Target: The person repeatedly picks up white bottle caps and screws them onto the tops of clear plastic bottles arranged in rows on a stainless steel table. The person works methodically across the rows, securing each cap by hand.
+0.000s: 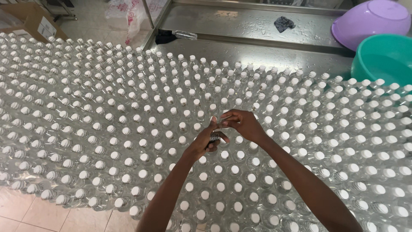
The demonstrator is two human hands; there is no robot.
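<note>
Hundreds of clear capped bottles [128,129] crowd the counter [266,51]. Left hand [205,141] grips one bottle's cap [214,137] mid-field; right hand [242,124] fingers pinch narrowly above. Risk: elbows toppling near bottles.

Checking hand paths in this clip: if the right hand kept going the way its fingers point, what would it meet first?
The right hand points left, so it would probably meet the left hand's fingertips first; they already look touching, though depth is unclear.

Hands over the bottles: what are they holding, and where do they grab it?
The left hand grips something small and dark, wrapped in the fingers. The right hand pinches a thin clear strip by its end. What they are cannot be told.
</note>
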